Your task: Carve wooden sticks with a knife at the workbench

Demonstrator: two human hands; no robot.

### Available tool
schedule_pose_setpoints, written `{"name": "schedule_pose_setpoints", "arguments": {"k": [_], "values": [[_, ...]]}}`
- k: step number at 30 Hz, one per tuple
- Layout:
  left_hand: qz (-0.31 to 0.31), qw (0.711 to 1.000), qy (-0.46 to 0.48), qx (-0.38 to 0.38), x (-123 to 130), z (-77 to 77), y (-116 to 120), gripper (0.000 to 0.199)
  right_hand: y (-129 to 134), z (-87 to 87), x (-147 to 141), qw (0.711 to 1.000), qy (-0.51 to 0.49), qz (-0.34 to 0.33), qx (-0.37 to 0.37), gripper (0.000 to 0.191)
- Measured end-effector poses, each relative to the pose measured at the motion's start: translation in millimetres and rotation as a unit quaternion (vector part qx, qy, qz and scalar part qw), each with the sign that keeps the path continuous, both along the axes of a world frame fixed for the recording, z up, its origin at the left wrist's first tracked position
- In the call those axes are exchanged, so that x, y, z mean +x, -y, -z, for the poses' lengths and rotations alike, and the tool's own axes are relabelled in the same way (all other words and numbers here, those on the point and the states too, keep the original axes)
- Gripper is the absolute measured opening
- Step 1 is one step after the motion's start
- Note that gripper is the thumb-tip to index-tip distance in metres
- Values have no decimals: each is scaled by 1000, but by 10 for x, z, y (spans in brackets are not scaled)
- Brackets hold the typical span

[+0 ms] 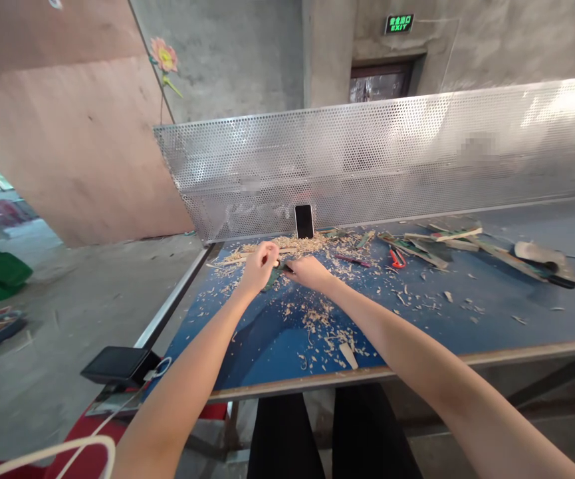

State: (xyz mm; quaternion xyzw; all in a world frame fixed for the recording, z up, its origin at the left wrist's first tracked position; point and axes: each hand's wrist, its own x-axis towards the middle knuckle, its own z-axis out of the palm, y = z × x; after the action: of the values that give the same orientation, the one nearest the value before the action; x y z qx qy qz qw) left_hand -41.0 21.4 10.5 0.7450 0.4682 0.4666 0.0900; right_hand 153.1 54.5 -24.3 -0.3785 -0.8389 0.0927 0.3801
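My left hand (262, 261) and my right hand (310, 271) meet over the blue table, fingers closed. Between them shows a small dark green piece (270, 279), mostly covered by my left hand. Something dark juts from the fingers of my right hand; it is too small to name. Pale shavings (287, 247) lie thick behind and around both hands. A phone (304, 221) with a dark screen stands upright beyond them, against the perforated metal panel. To the right of my right hand are a purple stick (351, 260) and a red-handled tool (397, 258).
Several green-and-pale strips (511, 259) lie across the table (247, 352) at the right, beside a curved pale piece (541, 256). A flat wood chip (348, 356) rests near the front edge. A black box (122, 364) with a white cable sits at the left corner. The perforated panel (267, 153) borders the back.
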Motion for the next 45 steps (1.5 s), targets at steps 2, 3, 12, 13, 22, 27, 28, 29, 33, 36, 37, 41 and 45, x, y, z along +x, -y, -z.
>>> {"name": "schedule_pose_setpoints", "arguments": {"k": [2,3,12,13,22,27,28,29,33,36,37,41,45], "values": [[12,998,-54,3,-17,-2,8,43,-25,-1,14,999,33,13,9,24],[16,998,-66,1,-23,10,0,42,-41,-2,30,999,43,24,10,21],[80,990,-4,-118,118,213,-86,37,-120,30,113,997,-29,73,-17,46],[83,989,-2,-121,146,228,-79,39,-119,46,95,997,-54,56,-19,50],[53,994,-74,-52,175,237,-68,38,-93,153,-88,932,-325,-56,-152,54],[51,992,-108,-49,156,271,-79,44,-72,277,-251,860,-462,-40,-214,97],[49,992,-108,-52,151,288,-83,48,-74,297,-278,842,-487,-31,-230,97],[49,992,-104,-54,146,309,-87,52,-78,312,-300,823,-512,-23,-244,94],[57,993,-85,-53,136,403,-114,64,-107,304,-328,787,-543,-5,-293,47],[52,993,-74,-70,156,437,-141,68,-119,256,-305,790,-521,-4,-324,21],[43,993,-72,-82,168,434,-150,68,-118,240,-298,788,-521,-2,-329,21],[8,990,-66,-127,231,372,-155,42,-102,201,-300,776,-540,-2,-325,31],[30,983,-27,-180,290,288,-71,33,-137,156,-269,762,-569,8,-309,37]]}}
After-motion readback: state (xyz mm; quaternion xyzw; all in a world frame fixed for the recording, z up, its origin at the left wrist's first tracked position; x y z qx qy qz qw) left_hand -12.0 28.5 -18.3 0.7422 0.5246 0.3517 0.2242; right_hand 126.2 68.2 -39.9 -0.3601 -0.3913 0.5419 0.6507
